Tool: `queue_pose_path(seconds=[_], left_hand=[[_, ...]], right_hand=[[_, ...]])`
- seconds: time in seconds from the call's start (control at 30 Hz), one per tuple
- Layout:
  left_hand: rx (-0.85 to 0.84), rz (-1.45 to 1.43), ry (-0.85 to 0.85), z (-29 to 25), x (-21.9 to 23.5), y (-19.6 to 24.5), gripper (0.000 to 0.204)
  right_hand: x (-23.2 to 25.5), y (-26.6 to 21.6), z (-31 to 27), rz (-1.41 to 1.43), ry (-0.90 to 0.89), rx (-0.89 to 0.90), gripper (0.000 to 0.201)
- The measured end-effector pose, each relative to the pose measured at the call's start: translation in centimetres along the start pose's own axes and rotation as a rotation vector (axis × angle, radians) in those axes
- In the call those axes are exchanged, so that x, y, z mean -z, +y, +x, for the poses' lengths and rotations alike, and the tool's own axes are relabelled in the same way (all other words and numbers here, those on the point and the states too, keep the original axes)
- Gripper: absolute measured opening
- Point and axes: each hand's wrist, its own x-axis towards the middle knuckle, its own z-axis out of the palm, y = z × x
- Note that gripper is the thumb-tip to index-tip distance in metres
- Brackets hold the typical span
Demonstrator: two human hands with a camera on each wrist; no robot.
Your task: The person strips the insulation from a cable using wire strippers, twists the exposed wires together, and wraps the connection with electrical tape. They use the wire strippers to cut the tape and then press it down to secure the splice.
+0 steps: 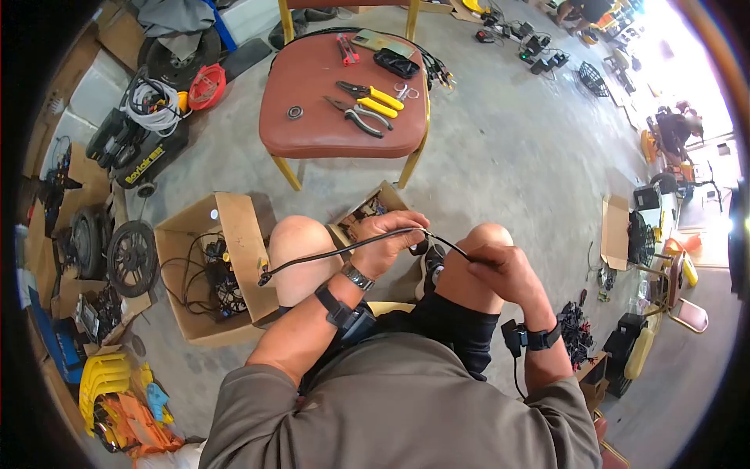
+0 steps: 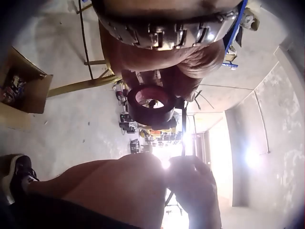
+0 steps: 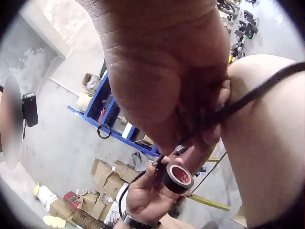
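Note:
My left hand (image 1: pixel 383 242) pinches a black cable (image 1: pixel 320 254) near a joint where short bare wire ends show by the fingertips. A roll of black electrical tape (image 2: pixel 150 114) with a reddish core is held in the same hand; the right wrist view shows the tape roll (image 3: pixel 178 178) beside the thumb and fingers. One length of cable runs back over the left forearm and ends in a small connector (image 1: pixel 266 277) above the left knee. My right hand (image 1: pixel 508 272), over the right knee, grips the other length of cable (image 3: pixel 267 88) between thumb and curled fingers.
Ahead stands a red-brown chair (image 1: pixel 312 141) bearing pliers (image 1: pixel 359 117), a yellow-handled wire stripper (image 1: pixel 371 95), small scissors, a red cutter and a ring-shaped part. A cardboard box of cables (image 1: pixel 187 313) sits left, a smaller box (image 1: pixel 344 227) between chair and knees. Wheels (image 1: pixel 133 258) line the left.

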Motion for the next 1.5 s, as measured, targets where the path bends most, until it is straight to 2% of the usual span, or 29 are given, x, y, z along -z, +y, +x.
queue_pose_path(seconds=[0.1, 0.2, 0.23, 0.33, 0.47, 0.57, 0.67, 0.7, 0.8, 0.83, 0.97, 1.07, 1.17, 1.27, 1.3, 1.33, 1.37, 1.4, 1.43, 1.5], left_hand=[[-0.109, 0.052, -0.02, -0.2, -0.1, -0.3, 0.013], [-0.248, 0.286, -0.008, -0.3, -0.1, -0.2, 0.014], [-0.226, 0.316, 0.012, -0.6, -0.3, 0.1, 0.012], [-0.133, 0.259, 0.075, -1.0, -0.6, -0.1, 0.014], [-0.266, 0.224, 0.104, -1.1, -0.8, -0.4, 0.016], [-0.289, 0.286, 0.096, -1.2, -0.7, -0.2, 0.017], [-0.24, 0.263, 0.106, -1.4, -0.8, 1.1, 0.015], [-0.316, 0.282, 0.109, -1.3, -0.7, 1.4, 0.015], [-0.26, 0.302, 0.113, -1.1, -0.4, 2.3, 0.015], [-0.191, 0.307, 0.079, -1.1, -0.1, 1.8, 0.019], [-0.128, 0.261, 0.142, -0.7, 0.1, 1.5, 0.019], [-0.163, 0.306, 0.162, -0.6, 0.3, 1.6, 0.019], [-0.175, 0.317, 0.162, -0.3, 0.5, 1.3, 0.019], [-0.123, 0.292, 0.142, -0.4, 0.4, 0.9, 0.019], [-0.117, 0.28, 0.135, -0.3, 0.5, 0.8, 0.019], [-0.112, 0.268, 0.128, -0.3, 0.5, 0.6, 0.019], [-0.052, 0.233, 0.112, -0.5, 0.4, 0.9, 0.018], [0.001, 0.205, 0.1, -0.5, 0.4, 1.5, 0.018], [-0.121, 0.316, 0.091, -0.3, 0.6, 1.7, 0.016], [-0.072, 0.286, 0.054, -0.4, 0.9, 1.0, 0.015]], right_hand=[[1.7, -0.8, 1.3, 0.1, -0.073, -0.141, 0.02], [1.7, 0.7, 3.5, 0.018, 0.007, -0.073, 0.02], [2.0, -0.2, 4.5, 0.011, -0.017, -0.108, 0.022], [1.6, 0.2, 8.4, -0.011, -0.016, 0.016, 0.022], [1.9, -1.8, 15.6, -0.214, -0.113, 0.121, 0.025], [0.7, -1.7, 21.5, -0.323, -0.072, 0.27, 0.027], [-0.8, -2.2, 26.2, -0.355, -0.035, 0.278, 0.029], [-1.2, -2.8, 27.3, -0.391, -0.016, 0.27, 0.03], [-2.6, -4.1, 30.6, -0.48, 0.003, 0.271, 0.033], [-3.1, -4.2, 31.7, -0.501, -0.012, 0.287, 0.035], [-5.0, -6.0, 32.6, -0.661, -0.084, 0.251, 0.048], [-6.8, -5.1, 32.3, -0.789, 0.058, 0.382, 0.055], [-6.6, -5.1, 33.3, -0.758, -0.05, 0.195, 0.049], [-3.1, -7.3, 33.2, -0.358, -0.365, -0.156, 0.039], [-2.6, -4.9, 33.7, -0.112, -0.407, -0.091, 0.035], [-2.2, -4.8, 32.6, 0.133, -0.434, -0.021, 0.031], [-0.8, -4.5, 31.0, 0.216, -0.42, -0.107, 0.033], [-0.6, -3.6, 29.6, 0.355, -0.381, -0.107, 0.033], [-0.2, -2.6, 28.4, 0.49, -0.336, -0.099, 0.032], [1.0, -1.6, 24.9, 0.684, -0.304, -0.045, 0.037]])
